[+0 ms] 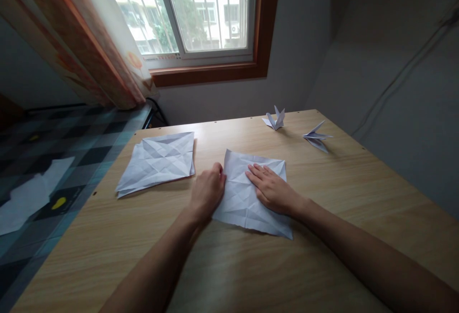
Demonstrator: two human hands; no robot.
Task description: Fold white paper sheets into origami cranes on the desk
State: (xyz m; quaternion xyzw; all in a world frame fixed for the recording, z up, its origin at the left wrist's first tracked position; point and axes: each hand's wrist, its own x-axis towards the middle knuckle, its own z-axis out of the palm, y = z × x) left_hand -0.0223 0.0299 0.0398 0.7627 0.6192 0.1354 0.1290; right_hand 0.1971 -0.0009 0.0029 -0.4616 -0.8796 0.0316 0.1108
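A creased white sheet of paper (pixel 238 203) lies unfolded on the wooden table in front of me. At its left edge is my left hand (pixel 208 187), closed, with the thumb and curled fingers on the paper's border. My right hand (pixel 270 187) rests flat on the right half of the sheet, fingers stretched out and pointing left. Fold lines cross the paper's whole surface, and its upper left corner lifts slightly. The palm and forearm of my right hand hide part of its right side.
Left of the sheet lies a stack of creased white papers (pixel 161 157). Two folded paper cranes, one upright (pixel 276 120) and another on its side (pixel 317 137), are near the far right edge of the table (pixel 358 236). A checked bed (pixel 86 164) with loose paper (pixel 27 198) is at left.
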